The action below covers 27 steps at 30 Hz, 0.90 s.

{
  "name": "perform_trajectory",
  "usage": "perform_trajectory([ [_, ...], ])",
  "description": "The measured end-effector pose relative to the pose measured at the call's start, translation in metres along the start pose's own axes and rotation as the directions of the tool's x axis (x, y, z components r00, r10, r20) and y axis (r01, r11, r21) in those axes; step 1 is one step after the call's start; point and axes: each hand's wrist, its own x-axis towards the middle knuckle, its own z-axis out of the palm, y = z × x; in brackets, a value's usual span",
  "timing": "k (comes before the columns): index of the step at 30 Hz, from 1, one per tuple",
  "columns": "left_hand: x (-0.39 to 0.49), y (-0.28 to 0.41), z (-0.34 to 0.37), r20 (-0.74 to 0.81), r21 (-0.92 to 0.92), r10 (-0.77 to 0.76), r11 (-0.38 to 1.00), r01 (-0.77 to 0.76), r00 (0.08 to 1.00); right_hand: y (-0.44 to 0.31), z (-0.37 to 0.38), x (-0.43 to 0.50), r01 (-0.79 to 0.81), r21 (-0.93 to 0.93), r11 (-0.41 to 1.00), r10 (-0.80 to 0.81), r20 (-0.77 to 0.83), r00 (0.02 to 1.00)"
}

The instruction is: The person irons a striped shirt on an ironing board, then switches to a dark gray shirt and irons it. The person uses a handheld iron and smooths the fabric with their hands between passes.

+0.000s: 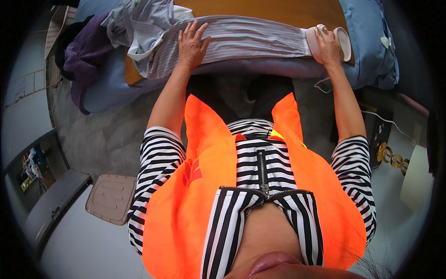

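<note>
A grey striped shirt lies over a brown board, one long sleeve stretched out to the right. My left hand rests palm down on the fabric near the sleeve's left part, fingers spread. At the sleeve's right end, my right hand is closed around the handle of a small pink iron, which sits at the white cuff. Just right of that hand is a pink oval stand or base, partly hidden by the hand.
The brown board lies on blue bedding. Purple cloth is heaped at the left. A white cord hangs below the bedding by my right forearm. A brown lidded bin stands lower left, and gold rings are at the right.
</note>
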Motion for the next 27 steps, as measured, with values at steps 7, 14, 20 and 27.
perform_trajectory([
  [7, -0.048, -0.036, -0.055, -0.183, 0.077, -0.088, 0.992, 0.103, 0.979, -0.160, -0.027, -0.017, 0.562, 0.177, 0.808, -0.539, -0.163, 0.826],
  [14, -0.081, -0.065, -0.066, -0.169, 0.163, -0.164, 0.968, 0.192, 0.972, -0.333, -0.010, -0.055, 0.756, 0.133, 0.641, -0.722, -0.228, 0.653],
  [20, -0.095, -0.074, -0.057, -0.105, 0.050, -0.275, 0.958, 0.281, 0.956, -0.391, 0.018, -0.077, 0.665, 0.286, 0.690, -0.644, -0.176, 0.744],
  [27, -0.100, -0.071, -0.059, -0.007, 0.232, -0.286, 0.932, 0.279, 0.958, -0.358, 0.030, -0.053, 0.644, 0.216, 0.734, -0.630, -0.139, 0.765],
])
